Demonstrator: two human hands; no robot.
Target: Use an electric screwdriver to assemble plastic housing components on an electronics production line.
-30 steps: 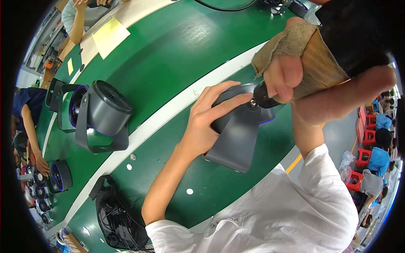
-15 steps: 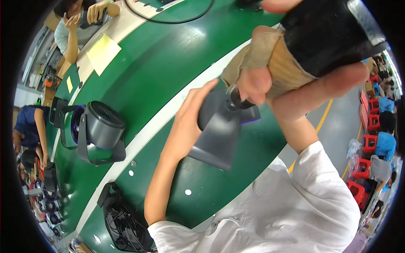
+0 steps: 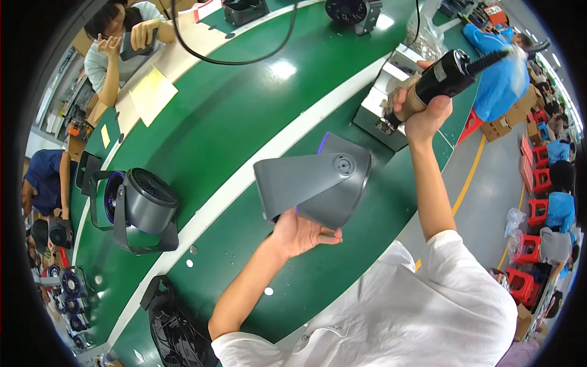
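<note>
Single head-worn fisheye view, set above the near edge of the glossy green tabletop [image 3: 379, 202], facing down and forward at close range.

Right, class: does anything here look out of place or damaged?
Slightly: the tan wrap around the black cylindrical power tool in the right hand looks makeshift, and two small white round spots on the glossy green tabletop look stray. No damage is visible.

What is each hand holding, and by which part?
Left hand: grey fan unit, by its near side. Right hand: black power tool, by its tan wrapped section.
</note>
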